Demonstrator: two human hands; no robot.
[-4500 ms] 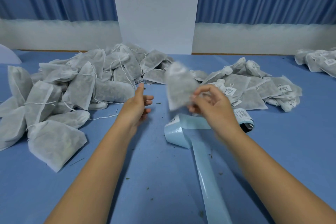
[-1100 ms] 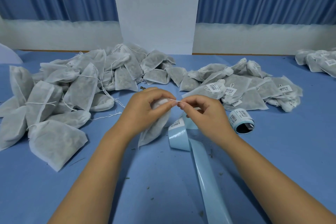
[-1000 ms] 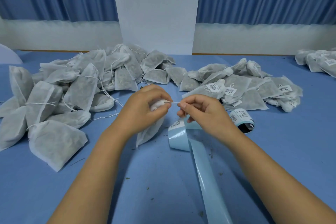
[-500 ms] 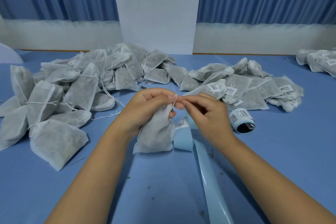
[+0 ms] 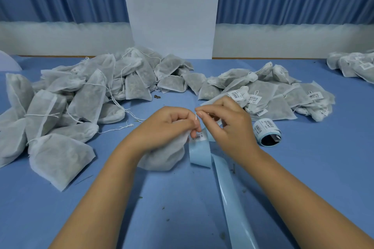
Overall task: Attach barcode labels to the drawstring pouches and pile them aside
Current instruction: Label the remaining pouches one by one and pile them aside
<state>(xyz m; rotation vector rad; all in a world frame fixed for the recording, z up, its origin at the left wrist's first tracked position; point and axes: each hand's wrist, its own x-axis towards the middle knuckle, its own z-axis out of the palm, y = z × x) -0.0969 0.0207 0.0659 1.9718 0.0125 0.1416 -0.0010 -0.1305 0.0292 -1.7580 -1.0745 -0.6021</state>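
**A pinch easily lost**

The pouch (image 5: 162,157) lies on the bench (image 5: 315,172), its neck gripped by your left hand (image 5: 166,125); your right hand (image 5: 228,125) pinches the drawstring (image 5: 196,117). Lose that pinch and the barcode label (image 5: 199,136) just below could stick crooked.

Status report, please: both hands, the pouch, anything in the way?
Left hand grips pouch at its neck. Right hand pinches drawstring. Barcode label on backing strip, beside the fingers. Nothing blocks the hands.
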